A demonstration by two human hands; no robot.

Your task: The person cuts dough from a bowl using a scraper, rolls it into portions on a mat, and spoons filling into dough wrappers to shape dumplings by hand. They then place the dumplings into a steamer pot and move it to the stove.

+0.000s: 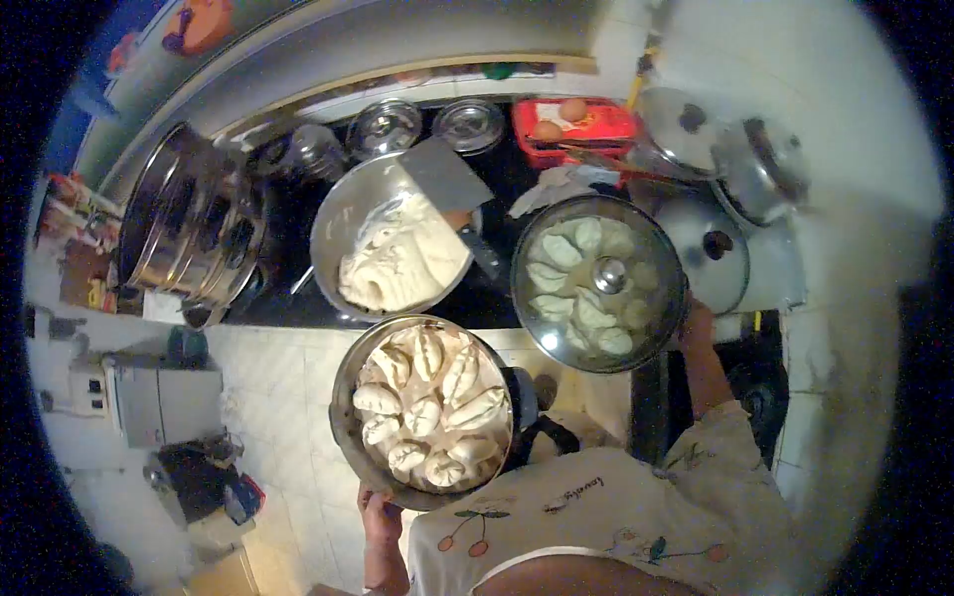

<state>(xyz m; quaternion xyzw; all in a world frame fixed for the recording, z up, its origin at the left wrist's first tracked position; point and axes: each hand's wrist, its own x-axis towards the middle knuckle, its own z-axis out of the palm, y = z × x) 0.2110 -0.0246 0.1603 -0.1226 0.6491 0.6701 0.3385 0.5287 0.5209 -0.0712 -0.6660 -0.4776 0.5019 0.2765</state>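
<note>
My left hand (pixel 380 509) grips the lower left rim of a round pan (pixel 343 432), held over the counter's front edge. Pleated dumplings (pixel 422 415) lie in a ring inside, around a middle one. My right hand (pixel 696 328) is at the right edge of a second round pan under a glass lid (pixel 610 276), fingers partly hidden by the rim. More dumplings show through the glass. Between and behind the pans sits a metal bowl (pixel 328 223) of pale dough (pixel 397 263), with a grey cleaver (pixel 447 184) lying across its rim.
Stacked metal steamers (pixel 194 228) stand at the left. Behind the bowl are glass lids (pixel 469 126) and a red tray (pixel 571 129) with eggs. More pot lids (pixel 765 171) lean at the right. A cloth (pixel 561 189) lies behind the lidded pan.
</note>
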